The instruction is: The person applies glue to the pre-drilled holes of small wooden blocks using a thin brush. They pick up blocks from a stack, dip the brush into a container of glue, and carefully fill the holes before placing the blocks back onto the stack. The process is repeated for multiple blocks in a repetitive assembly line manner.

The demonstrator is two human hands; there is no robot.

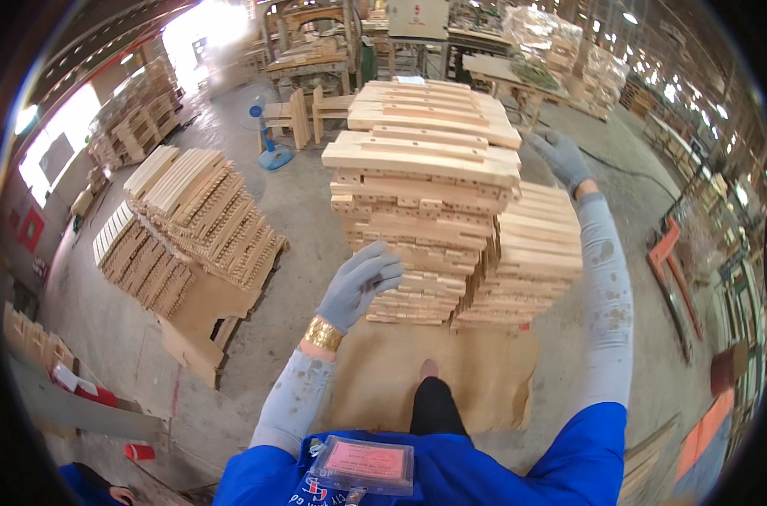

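Observation:
A tall stack of notched wooden pieces rises in front of me on a brown board. My left hand, in a grey glove with a gold band at the wrist, hovers open at the stack's lower left side, fingers close to the wood and holding nothing. My right hand, also gloved in grey, reaches up beside the stack's top right corner, fingers spread, just apart from the upper boards. A lower pile of flat slats leans against the stack's right side. My foot shows below.
Another pallet of stacked wooden parts stands to the left. A blue floor fan and wooden frames are behind. Orange metal pieces lie right. Workbenches and wrapped goods fill the back. A badge holder hangs on my blue shirt.

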